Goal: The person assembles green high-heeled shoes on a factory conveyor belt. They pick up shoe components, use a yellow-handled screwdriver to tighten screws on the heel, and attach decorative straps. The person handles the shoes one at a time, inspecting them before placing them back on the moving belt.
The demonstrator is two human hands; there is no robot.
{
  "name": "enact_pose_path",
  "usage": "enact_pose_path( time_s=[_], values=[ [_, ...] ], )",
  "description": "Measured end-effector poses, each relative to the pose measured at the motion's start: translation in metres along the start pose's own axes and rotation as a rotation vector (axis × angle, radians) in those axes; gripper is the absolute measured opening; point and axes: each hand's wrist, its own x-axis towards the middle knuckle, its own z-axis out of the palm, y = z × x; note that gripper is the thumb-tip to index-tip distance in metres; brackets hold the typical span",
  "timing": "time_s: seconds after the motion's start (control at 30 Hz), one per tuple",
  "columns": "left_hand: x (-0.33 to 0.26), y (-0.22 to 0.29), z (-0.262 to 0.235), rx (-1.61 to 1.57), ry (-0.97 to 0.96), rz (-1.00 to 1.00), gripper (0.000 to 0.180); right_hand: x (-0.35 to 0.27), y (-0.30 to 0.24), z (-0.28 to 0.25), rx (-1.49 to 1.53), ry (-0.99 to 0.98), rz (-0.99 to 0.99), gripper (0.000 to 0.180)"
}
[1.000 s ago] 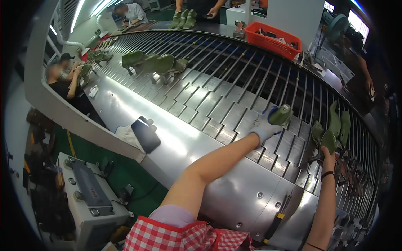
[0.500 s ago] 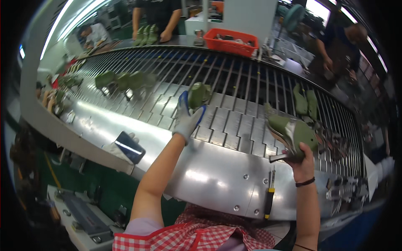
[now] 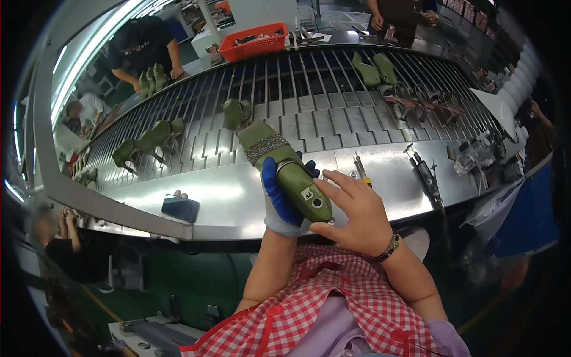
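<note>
Slatted conveyor (image 3: 309,128) largest, arching from nine o'clock over to two; metal surface (image 3: 220,202) along its near side. Green shoe last (image 3: 294,178) held in the air over the surface's near edge, about mid-view, toe at eleven o'clock, heel end at five. Looks like hard moulded plastic: judged stiff, moderately weighty for its bulk, unlikely to dent, rather slick on smooth flanks. Right grip (image 3: 360,211), bare, at four o'clock: fingers and thumb spread about the heel end, not clenched; cannot tell whether the tips touch. Left grip (image 3: 279,193), gloved grey and blue, closed round the mid-body from beneath, pinching it by both flanks; a sound hold, likely near the balance, and the glove should check slipping. Second green last (image 3: 235,113) on the conveyor, beyond the toe towards eleven. Rough, glittery band (image 3: 266,149) across the forepart: probably the softer, scuffable portion, best spared pressure. Dark hole (image 3: 317,202) in the heel end, smallest; firm body about it offers another good handhold.
</note>
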Motion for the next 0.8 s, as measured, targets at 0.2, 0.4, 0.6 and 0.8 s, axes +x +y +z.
enact_pose_path(
  time_s=[0.2,0.4,0.6,0.8],
  values=[
    [-0.022,-0.019,0.021,0.318,0.065,0.227,0.058,-0.028,-0.026,-0.024,0.217,0.306,0.039,0.025],
    [-0.052,-0.043,0.039,0.473,0.024,0.322,0.053,-0.069,-0.033,-0.043,0.343,0.421,0.086,0.017],
    [-0.069,-0.089,0.061,0.609,-0.024,0.348,0.052,-0.114,-0.024,-0.075,0.416,0.411,0.177,0.014],
    [-0.07,-0.13,0.073,0.626,-0.04,0.242,0.05,-0.145,-0.01,-0.095,0.323,0.442,0.221,0.015]
  ],
)
